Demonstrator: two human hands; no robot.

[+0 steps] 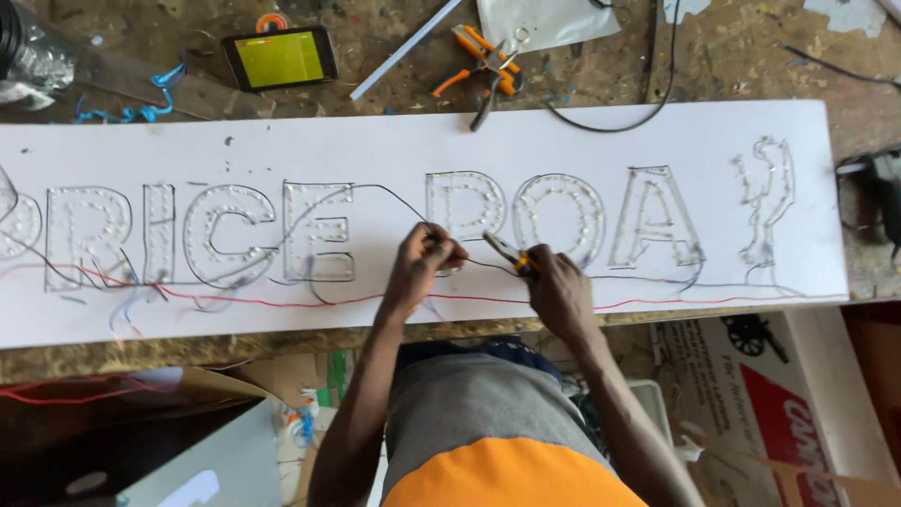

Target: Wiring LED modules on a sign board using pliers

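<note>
White sign board (563, 131) on bench (751, 56), left hand (427, 258) pinching black wire (394, 197), right hand (554, 282) gripping small pliers (507, 252); mid-wiring, probably needing steady trimming next.

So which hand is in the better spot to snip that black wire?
Probably the right hand: it grips the small pliers, and their tips sit right by the black wire. The left hand is busy pinching that wire.
</note>
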